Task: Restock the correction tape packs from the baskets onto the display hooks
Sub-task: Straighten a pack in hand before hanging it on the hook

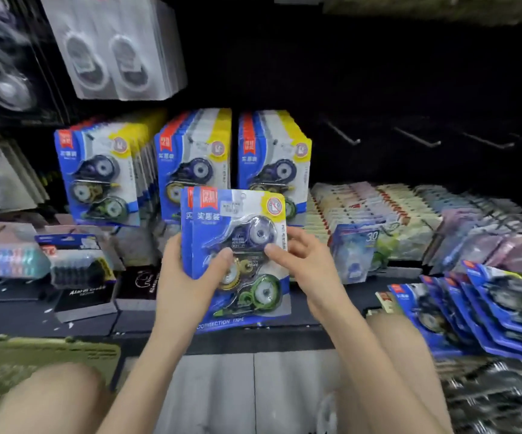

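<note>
Two hands share the job, and the head view is the only one there is. The left hand (187,277) grips the left edge of a small stack of correction tape packs (237,220), with its thumb across the clear blister and its fingers out of sight behind. The right hand (303,258) pinches the right edge, thumb on the front and fingers curled at the side.

A second card edge peeks out on the stack's left, so it looks like more than one pack. My guess is that both hands are squaring the cards so the hang holes line up. The stack stands upright, its printed face toward the person, near the shelf edge.

Behind it, on the far wall, hang three filled rows of the same packs (194,158). They look full to the hook tips. To their right, bare hooks (344,135) stick out of the dark board, and I'd judge the stack is bound for one of them.

More packs lie in a fanned pile (488,311) at the near right, above what may be a dark mesh basket (503,402), within easy reach of the right hand. A green basket (43,355) sits at the near left. I can't tell what it holds.
</note>
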Action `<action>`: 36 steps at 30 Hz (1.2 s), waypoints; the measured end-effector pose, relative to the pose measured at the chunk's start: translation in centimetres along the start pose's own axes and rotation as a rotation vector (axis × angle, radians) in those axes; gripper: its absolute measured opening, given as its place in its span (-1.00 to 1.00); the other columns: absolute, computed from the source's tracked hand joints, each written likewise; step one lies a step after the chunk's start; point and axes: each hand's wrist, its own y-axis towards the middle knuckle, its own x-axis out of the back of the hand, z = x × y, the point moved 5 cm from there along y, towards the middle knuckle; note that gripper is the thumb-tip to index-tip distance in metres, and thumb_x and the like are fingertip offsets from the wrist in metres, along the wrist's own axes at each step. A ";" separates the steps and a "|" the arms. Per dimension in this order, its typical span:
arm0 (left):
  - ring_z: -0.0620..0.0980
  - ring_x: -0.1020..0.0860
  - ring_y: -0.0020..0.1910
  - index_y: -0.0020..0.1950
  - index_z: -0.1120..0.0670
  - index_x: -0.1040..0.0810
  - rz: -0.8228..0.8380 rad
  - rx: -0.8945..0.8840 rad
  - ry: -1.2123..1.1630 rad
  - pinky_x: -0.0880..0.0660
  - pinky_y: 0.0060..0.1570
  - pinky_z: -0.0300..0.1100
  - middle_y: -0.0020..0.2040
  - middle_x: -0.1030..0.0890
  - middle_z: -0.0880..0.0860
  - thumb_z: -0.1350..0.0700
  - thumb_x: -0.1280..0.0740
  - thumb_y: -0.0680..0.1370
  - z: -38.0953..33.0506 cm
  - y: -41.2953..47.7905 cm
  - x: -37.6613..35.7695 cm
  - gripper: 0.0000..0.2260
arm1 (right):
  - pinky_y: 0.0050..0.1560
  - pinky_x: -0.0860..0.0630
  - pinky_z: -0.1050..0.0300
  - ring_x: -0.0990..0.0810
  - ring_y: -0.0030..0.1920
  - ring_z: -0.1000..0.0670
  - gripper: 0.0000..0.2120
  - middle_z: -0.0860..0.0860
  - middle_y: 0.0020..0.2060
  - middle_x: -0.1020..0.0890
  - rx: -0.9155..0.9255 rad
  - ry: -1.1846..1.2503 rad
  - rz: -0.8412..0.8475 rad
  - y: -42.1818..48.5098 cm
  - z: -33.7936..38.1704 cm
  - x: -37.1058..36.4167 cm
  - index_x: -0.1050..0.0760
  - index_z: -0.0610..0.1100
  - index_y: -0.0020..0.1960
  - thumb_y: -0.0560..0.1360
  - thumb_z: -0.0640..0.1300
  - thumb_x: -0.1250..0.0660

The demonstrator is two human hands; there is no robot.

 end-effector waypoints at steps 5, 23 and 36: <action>-0.21 -0.64 -0.03 0.13 -0.15 -0.49 0.133 0.004 -0.075 -0.53 -0.07 -0.27 -0.02 -0.67 -0.21 0.06 -0.51 0.45 -1.8 1.4 -3.5 -0.67 | -0.15 -0.58 0.25 -0.68 -0.11 0.04 -0.76 -0.03 -0.10 -0.71 0.059 0.019 -0.153 -0.8 2.5 3.5 -0.51 -0.13 0.07 0.46 -0.28 -0.47; 0.04 -0.59 0.14 0.28 0.07 -0.44 0.023 -0.123 -0.114 -0.48 0.17 -0.07 0.19 -0.60 0.04 0.08 -0.41 0.55 -0.5 7.3 -8.3 -0.67 | 0.25 -0.50 -0.26 -0.61 0.11 -0.22 -0.72 -0.14 0.02 -0.64 0.198 0.119 -0.875 -1.3 6.1 22.8 -0.45 -0.21 0.07 0.42 -0.29 -0.47; -0.17 -0.47 0.00 0.26 0.08 -0.41 0.160 -0.159 -0.052 -0.33 0.00 -0.20 0.01 -0.54 -0.24 0.04 -0.42 0.54 -0.9 4.6 -16.4 -0.65 | -0.11 -0.47 0.06 -0.55 -0.10 -0.02 -0.74 -0.05 -0.07 -0.58 -0.025 -0.394 -0.869 -1.8 4.5 26.4 -0.38 -0.13 0.03 0.47 -0.33 -0.41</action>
